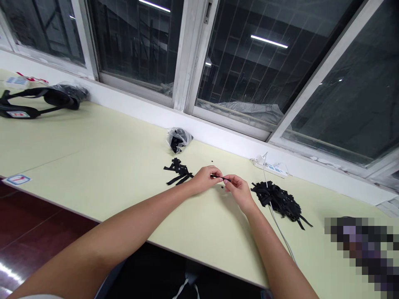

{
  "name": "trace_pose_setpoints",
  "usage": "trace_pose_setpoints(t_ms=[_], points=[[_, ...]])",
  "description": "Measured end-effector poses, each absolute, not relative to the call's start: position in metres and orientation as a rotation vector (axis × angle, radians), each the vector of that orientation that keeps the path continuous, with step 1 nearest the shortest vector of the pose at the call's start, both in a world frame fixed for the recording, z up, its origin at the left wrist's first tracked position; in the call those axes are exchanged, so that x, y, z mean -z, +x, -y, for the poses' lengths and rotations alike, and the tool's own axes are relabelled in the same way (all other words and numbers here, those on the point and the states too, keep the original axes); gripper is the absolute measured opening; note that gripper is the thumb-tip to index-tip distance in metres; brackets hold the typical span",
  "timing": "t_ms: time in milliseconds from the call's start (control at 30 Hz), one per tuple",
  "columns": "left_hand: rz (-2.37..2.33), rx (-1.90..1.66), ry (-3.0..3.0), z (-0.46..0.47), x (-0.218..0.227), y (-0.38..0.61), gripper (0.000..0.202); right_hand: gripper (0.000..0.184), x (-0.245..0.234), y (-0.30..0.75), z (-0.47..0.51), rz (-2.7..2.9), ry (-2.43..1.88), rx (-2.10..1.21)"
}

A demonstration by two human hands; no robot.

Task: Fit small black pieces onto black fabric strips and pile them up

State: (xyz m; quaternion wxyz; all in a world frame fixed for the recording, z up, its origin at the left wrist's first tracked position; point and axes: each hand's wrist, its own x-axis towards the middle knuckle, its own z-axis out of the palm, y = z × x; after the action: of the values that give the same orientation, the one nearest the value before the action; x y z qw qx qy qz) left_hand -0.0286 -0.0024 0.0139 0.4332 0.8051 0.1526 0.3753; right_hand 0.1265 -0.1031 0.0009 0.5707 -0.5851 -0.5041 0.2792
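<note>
Between my two hands, just above the pale table, a thin black strap point(222, 178) is stretched. My left hand point(207, 177) pinches one end of it, and my right hand point(238, 189) pinches the other. A small black round piece point(222, 187) lies on the table just below my fingers, and another black dot-like piece point(212, 161) lies farther back. Left of my left hand is a small pile of black straps point(179, 169). A bigger heap of black straps point(279, 199) lies right of my right hand.
A clear plastic bag point(179, 139) with black pieces stands near the wall. A white power strip point(270, 167) sits at the back, its white cable point(277, 224) running forward across the right heap. Black headgear point(40, 101) lies far left. At far right is a pixelated dark area.
</note>
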Motion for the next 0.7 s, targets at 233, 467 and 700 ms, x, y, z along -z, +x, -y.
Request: trace_pose_setpoints(t_ms=[233,467,700], points=[[-0.375,-0.904,1.957,0.0074,-0.0152,-0.0301,0.007,0.039,-0.0041,0.1237,0.105,1.093,-1.37,-0.753],[-0.348,-0.915,1.899,0.0054,-0.0115,-0.0266,0.008,0.039,-0.0041,0.1238,0.1031,1.072,-1.359,-0.736],[-0.328,-0.912,1.894,0.0076,-0.0135,-0.0275,0.01,0.038,-0.0033,0.1255,0.1039,1.216,-1.358,-0.68]])
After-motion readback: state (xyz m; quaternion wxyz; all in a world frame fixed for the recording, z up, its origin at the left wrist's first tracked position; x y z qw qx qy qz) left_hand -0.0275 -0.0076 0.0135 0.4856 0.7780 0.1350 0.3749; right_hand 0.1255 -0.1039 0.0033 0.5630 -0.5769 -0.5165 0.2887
